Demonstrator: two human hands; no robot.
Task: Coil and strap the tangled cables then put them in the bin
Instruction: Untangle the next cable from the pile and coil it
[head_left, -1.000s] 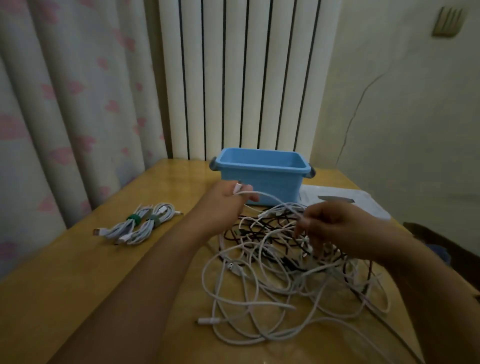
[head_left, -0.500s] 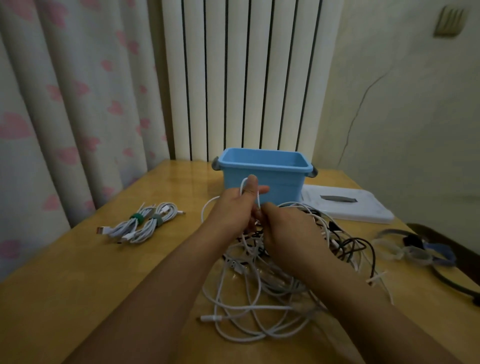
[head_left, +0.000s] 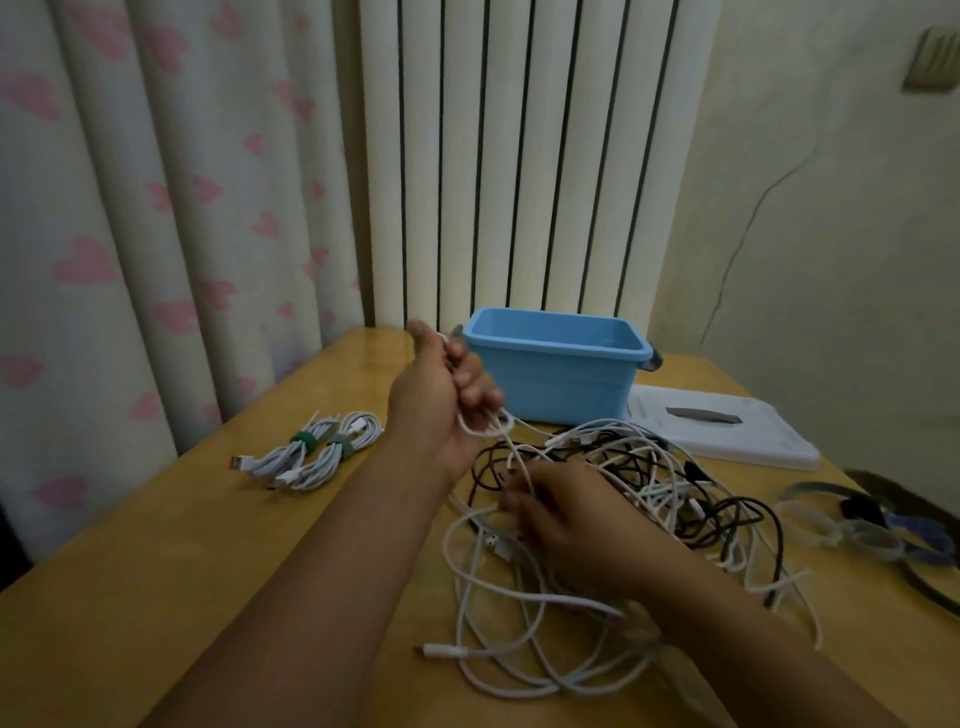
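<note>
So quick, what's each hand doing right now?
Left hand: fingers curled round a loop of the white cable.
Right hand: pinching that same cable lower down, over the tangle.

two hands (head_left: 441, 395), one blue bin (head_left: 556, 379), two strapped cable coils (head_left: 311, 452), one white lid (head_left: 722, 426).

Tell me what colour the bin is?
The bin is light blue, with grey handles, seen in the head view.

Home interior, likely bedroom or living room: white curtain (head_left: 156, 208) with pink hearts, white column radiator (head_left: 509, 156), cracked cream plaster wall (head_left: 805, 260), wooden table (head_left: 156, 571) pushed into the corner. Dim indoor lighting.
</note>
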